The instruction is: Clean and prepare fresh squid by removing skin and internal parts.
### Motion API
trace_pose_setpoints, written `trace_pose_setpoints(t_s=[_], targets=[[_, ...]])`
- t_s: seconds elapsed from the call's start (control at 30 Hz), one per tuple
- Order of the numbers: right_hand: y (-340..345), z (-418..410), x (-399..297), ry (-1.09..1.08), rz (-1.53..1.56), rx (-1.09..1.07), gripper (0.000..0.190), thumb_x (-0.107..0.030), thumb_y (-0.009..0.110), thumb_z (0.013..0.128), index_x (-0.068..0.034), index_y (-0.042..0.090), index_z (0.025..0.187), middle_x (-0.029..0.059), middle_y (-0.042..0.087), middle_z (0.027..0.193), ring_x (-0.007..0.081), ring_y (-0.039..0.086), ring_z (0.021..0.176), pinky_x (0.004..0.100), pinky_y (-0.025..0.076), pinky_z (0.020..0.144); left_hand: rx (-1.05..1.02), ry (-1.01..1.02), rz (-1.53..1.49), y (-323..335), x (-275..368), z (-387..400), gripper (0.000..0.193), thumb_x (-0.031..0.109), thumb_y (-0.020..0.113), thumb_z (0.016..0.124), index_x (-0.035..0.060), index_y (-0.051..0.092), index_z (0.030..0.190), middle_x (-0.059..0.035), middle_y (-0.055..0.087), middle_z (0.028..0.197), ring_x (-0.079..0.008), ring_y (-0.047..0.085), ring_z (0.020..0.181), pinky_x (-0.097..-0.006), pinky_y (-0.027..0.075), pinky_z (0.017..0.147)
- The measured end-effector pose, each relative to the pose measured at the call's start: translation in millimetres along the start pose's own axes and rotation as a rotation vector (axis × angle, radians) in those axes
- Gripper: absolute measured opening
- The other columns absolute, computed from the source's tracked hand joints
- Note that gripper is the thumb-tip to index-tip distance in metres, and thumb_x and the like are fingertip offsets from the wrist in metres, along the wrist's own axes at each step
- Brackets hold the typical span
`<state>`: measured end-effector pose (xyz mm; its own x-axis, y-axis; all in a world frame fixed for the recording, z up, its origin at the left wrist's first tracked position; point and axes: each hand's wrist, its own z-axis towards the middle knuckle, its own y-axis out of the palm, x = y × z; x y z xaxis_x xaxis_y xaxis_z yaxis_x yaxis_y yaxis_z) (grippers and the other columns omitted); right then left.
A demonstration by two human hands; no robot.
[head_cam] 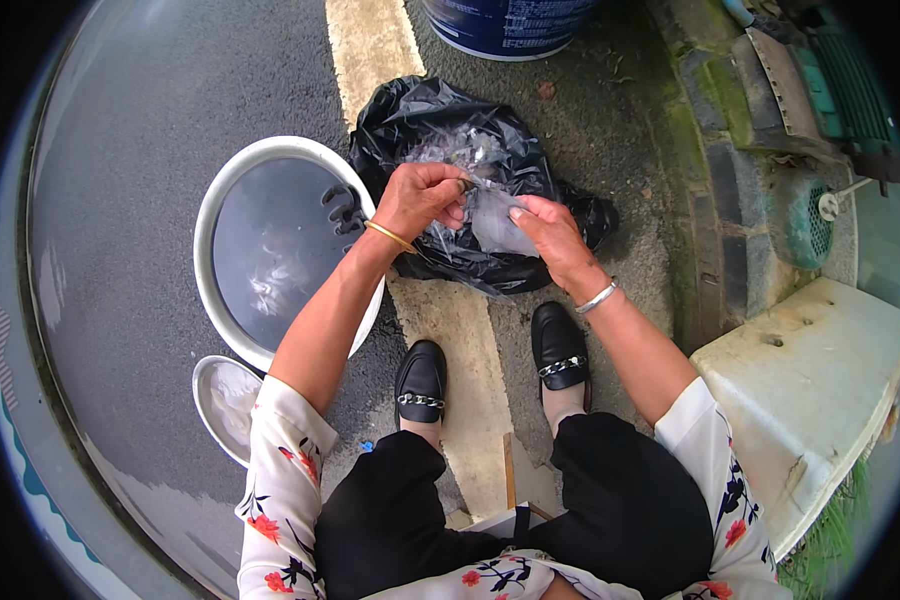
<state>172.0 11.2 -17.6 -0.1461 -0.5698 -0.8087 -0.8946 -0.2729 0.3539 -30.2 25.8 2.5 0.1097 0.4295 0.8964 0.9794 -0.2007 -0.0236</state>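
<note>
Over a black plastic bag [517, 142] lying spread on the ground, my left hand [424, 201] and my right hand [555, 238] stretch a thin translucent sheet, perhaps film or a membrane [499, 225], between them. The left fingertips pinch its upper left end; the right thumb and fingers hold its right edge. Clear and whitish scraps [457, 146] lie on the bag. At the left stands a round basin [210, 247] of dark, cloudy water, with pale matter in it and a dark object at its right rim. A smaller bowl [201, 397] with whitish pieces sits below the basin.
A dark blue bucket [510, 26] stands beyond the bag. A mossy brick edging [720, 187] and a stained white container [802, 375] are at the right. My black shoes rest on the asphalt, either side of a painted line [457, 337]. A small blue scrap [366, 446] lies near the left shoe.
</note>
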Motion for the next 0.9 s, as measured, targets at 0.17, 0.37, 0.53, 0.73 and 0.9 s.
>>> trace_pose_setpoints(t_s=[0.17,0.37,0.53,0.73,0.9], targets=[[-16,5,6,0.010,0.055,0.018,0.022,-0.009,0.046,0.088,0.004,0.054,0.105,0.0042,0.060,0.094,0.0079,0.055,0.084,0.0230,0.045,0.076,-0.109,0.014,-0.448,-12,39,-11,0.014,0.007,0.051,0.087,-0.0016,0.059,0.095,-0.0035,0.059,0.072,-0.0078,0.057,0.056,-0.0203,0.052,0.054],[-26,5,4,0.088,0.288,0.115,0.019,-0.011,0.048,0.088,0.001,0.054,0.102,0.0069,0.060,0.098,0.0141,0.059,0.090,0.0282,0.048,0.080,-0.312,0.236,-0.682,-25,59,-4,0.020,0.006,0.050,0.088,-0.0008,0.055,0.105,-0.0068,0.060,0.086,-0.0114,0.061,0.071,-0.0231,0.054,0.063],[-24,12,0,0.081,0.576,-0.009,0.019,-0.009,0.049,0.086,0.000,0.052,0.103,0.0085,0.059,0.100,0.0177,0.059,0.093,0.0325,0.049,0.082,0.020,0.226,0.100,-10,-7,25,0.034,0.019,0.056,0.085,0.0014,0.050,0.114,-0.0133,0.060,0.099,-0.0220,0.062,0.082,-0.0301,0.051,0.071],[-9,4,-9,0.054,0.433,-0.038,0.030,-0.007,0.055,0.083,0.002,0.049,0.111,0.0090,0.058,0.102,0.0165,0.059,0.093,0.0296,0.048,0.082,-0.081,0.073,0.094,20,-30,16,0.052,0.026,0.072,0.075,-0.0036,0.049,0.111,-0.0105,0.061,0.091,-0.0142,0.058,0.083,-0.0274,0.048,0.073],[5,9,-1,0.055,0.194,0.024,0.030,-0.006,0.061,0.079,0.002,0.052,0.106,0.0063,0.060,0.096,0.0105,0.058,0.083,0.0243,0.048,0.072,-0.151,0.109,0.094,27,-26,0,0.044,0.016,0.077,0.068,-0.0001,0.053,0.102,-0.0030,0.058,0.086,-0.0089,0.055,0.079,-0.0242,0.048,0.071]])
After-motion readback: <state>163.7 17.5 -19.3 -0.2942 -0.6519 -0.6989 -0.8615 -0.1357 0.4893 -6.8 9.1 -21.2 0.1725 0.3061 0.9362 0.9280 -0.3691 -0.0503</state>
